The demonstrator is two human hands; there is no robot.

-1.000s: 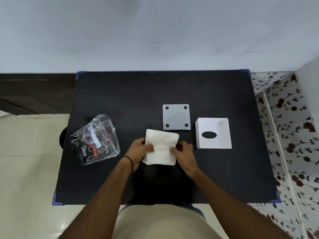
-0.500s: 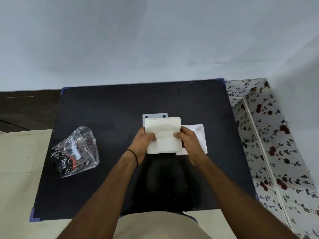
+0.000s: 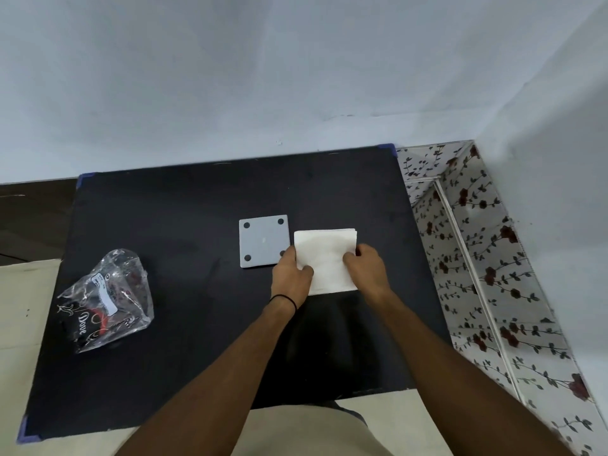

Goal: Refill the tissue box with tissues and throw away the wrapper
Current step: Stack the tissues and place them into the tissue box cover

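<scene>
Left grip (image 3: pixel 291 274) and right grip (image 3: pixel 367 269) pinch the side edges of the tissue stack (image 3: pixel 325 255), while on the table (image 3: pixel 197 357) the crumpled clear wrapper (image 3: pixel 105 299) lies near the left edge, the grey plate (image 3: pixel 263 240) mid-table, then the white, flat, near-square stack just right of it, its long axis toward the far edge.

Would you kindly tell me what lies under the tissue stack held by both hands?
Only the black table shows around the tissue stack, with the grey plate beside its left edge. The stack, the left hand and the right hand cover whatever lies directly beneath.
</scene>
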